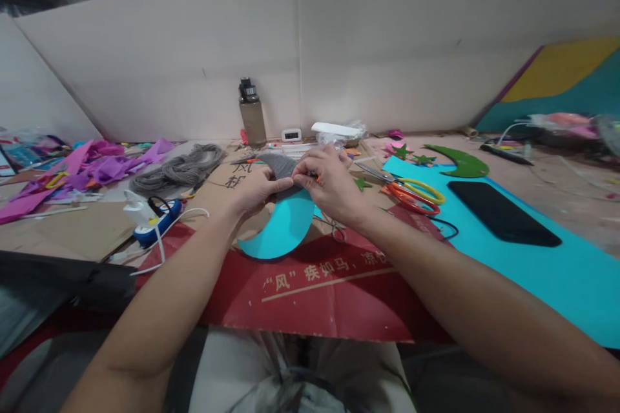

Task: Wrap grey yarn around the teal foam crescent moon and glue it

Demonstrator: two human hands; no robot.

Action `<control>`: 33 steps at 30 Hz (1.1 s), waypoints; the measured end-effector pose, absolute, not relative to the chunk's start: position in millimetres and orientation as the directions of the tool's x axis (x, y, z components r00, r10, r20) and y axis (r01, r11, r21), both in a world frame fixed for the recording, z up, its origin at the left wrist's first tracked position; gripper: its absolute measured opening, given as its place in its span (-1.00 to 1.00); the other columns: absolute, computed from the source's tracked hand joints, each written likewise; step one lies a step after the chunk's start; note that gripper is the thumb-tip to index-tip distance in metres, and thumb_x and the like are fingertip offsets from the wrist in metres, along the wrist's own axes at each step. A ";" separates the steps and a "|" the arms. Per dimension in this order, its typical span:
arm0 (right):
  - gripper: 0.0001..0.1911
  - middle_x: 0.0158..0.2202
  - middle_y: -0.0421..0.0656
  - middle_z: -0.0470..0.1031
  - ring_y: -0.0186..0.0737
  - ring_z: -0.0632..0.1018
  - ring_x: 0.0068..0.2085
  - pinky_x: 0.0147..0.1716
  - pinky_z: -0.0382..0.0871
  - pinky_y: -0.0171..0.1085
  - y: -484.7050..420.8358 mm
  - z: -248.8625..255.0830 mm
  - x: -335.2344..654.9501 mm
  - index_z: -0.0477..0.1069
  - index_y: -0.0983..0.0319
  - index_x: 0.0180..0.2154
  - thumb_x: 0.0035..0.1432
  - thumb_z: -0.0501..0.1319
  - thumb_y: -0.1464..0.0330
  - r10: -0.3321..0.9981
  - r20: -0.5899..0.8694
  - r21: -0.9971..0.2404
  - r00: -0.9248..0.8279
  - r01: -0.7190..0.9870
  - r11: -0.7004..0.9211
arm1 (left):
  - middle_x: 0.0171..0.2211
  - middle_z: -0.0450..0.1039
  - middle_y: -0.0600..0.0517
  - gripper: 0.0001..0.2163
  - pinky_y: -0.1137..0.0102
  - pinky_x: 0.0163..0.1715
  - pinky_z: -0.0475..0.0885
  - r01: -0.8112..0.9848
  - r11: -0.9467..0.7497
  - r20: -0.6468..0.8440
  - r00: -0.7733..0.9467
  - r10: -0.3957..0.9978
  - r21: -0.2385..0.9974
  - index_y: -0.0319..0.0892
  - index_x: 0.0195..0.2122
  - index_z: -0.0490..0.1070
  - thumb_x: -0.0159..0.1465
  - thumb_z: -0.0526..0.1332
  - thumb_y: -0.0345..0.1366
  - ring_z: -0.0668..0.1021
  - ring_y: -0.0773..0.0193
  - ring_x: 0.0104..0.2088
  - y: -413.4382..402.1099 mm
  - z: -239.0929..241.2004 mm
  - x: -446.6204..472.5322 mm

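A blue crescent-shaped cutout (285, 226) hangs between my hands over the red printed cardboard (334, 310), its far part covered with grey yarn (278, 164). My left hand (259, 190) pinches the crescent's left edge where the yarn meets the bare blue. On the right side of the crescent, my right hand (329, 181) has its fingers closed close to the left thumb, at the border of the yarn. Whether a strand is between the right fingertips is too small to tell. The yarn-covered end is partly hidden behind the hands.
Grey yarn hank (179, 168) and purple scraps (111, 164) lie at left, near a blue power strip (157, 222). A bottle (252, 117) stands behind. At right are orange-handled scissors (411, 197), a green crescent (460, 161), and a black phone (504, 213) on blue sheet (571, 290).
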State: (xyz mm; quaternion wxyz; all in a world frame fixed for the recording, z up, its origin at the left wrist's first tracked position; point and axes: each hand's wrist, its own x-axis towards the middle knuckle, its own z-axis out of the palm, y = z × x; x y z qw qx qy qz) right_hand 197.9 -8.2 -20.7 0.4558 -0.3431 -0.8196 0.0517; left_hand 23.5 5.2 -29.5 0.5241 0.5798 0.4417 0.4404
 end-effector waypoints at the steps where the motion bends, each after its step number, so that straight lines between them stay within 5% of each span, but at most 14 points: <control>1: -0.84 -0.35 -0.14 0.42 -0.13 0.33 -0.19 -0.13 0.14 -0.12 -8.5 -20.7 197.6 0.36 0.20 -0.49 0.15 0.19 0.41 0.616 0.709 -0.410 -0.343 0.511 0.756 | -0.65 0.24 0.16 -0.60 0.52 -0.71 0.06 0.036 -0.058 0.049 0.224 0.973 0.998 -0.21 -0.53 0.31 -0.19 0.48 -0.10 0.27 0.49 -0.67 6.4 -30.2 23.0; 8: -0.72 -0.42 -0.18 0.32 -0.21 0.32 -0.27 -0.20 0.15 -0.19 -15.3 -14.4 201.4 0.23 0.18 -0.47 0.29 -0.01 0.26 0.606 0.732 -0.494 -0.311 0.370 0.787 | -0.54 0.43 0.07 -0.67 0.51 -0.62 0.28 -0.174 -0.056 0.065 0.047 0.997 0.983 -0.22 -0.42 0.38 -0.06 0.42 -0.12 0.42 0.43 -0.59 24.0 -33.0 8.9; 12: -0.53 -0.53 -0.23 0.24 -0.28 0.31 -0.36 -0.21 0.13 -0.21 -27.3 -7.6 200.4 0.16 0.20 -0.58 0.33 -0.10 0.13 0.474 0.612 -0.451 -0.633 0.213 0.867 | -0.55 0.40 0.10 -0.65 0.51 -0.59 0.34 -0.214 -0.136 0.135 -0.017 0.991 0.967 -0.23 -0.43 0.36 -0.06 0.41 -0.10 0.42 0.43 -0.58 26.8 -29.9 0.8; 15: -0.55 -0.52 -0.24 0.32 -0.29 0.35 -0.35 -0.15 0.11 -0.19 -29.0 -10.2 196.3 0.25 0.22 -0.58 0.28 0.02 0.12 0.424 0.496 -0.428 -0.758 0.211 0.879 | -0.55 0.39 0.11 -0.65 0.52 -0.60 0.32 -0.168 -0.206 0.195 -0.082 0.977 0.964 -0.23 -0.42 0.36 -0.06 0.41 -0.10 0.41 0.44 -0.59 25.4 -28.7 1.8; 20: -0.94 -0.38 -0.17 0.42 -0.27 0.40 -0.31 -0.27 0.22 -0.26 -20.1 -25.7 189.7 0.41 0.21 -0.35 0.15 0.18 0.37 0.621 0.602 -0.509 -0.501 0.359 0.782 | -0.57 0.37 0.11 -0.64 0.51 -0.62 0.30 -0.102 -0.302 0.290 -0.114 0.950 0.948 -0.23 -0.44 0.36 -0.05 0.39 -0.06 0.40 0.44 -0.60 20.1 -28.2 10.5; 26: -0.78 -0.13 -0.05 0.39 -0.12 0.38 -0.09 -0.13 0.27 -0.12 -5.4 -31.7 197.1 0.36 0.18 -0.14 0.11 0.19 0.37 0.658 0.748 -0.552 -0.088 0.469 0.690 | -0.57 0.39 0.06 -0.67 0.49 -0.57 0.28 0.033 -0.334 0.335 -0.037 0.942 0.942 -0.24 -0.49 0.39 0.01 0.35 -0.05 0.38 0.44 -0.60 15.6 -27.3 12.1; 30: -0.61 -0.09 -0.03 0.39 -0.14 0.40 -0.12 -0.16 0.31 -0.12 10.6 -34.9 202.2 0.30 0.20 -0.04 0.09 0.22 0.24 0.808 0.589 -0.758 -0.009 0.340 0.556 | -0.58 0.37 0.07 -0.69 0.48 -0.57 0.27 0.044 -0.359 0.356 0.060 0.933 0.932 -0.24 -0.48 0.40 0.06 0.33 -0.06 0.38 0.43 -0.59 15.2 -28.3 12.4; 33: -0.72 -0.26 -0.12 0.44 -0.23 0.43 -0.26 -0.27 0.33 -0.21 14.3 -35.8 201.4 0.37 0.20 -0.20 0.09 0.19 0.18 0.884 0.447 -0.873 -0.139 0.149 0.465 | -0.57 0.39 0.07 -0.70 0.49 -0.59 0.26 -0.009 -0.334 0.333 0.117 0.936 0.943 -0.24 -0.46 0.41 0.04 0.35 -0.07 0.38 0.43 -0.60 12.6 -28.1 16.3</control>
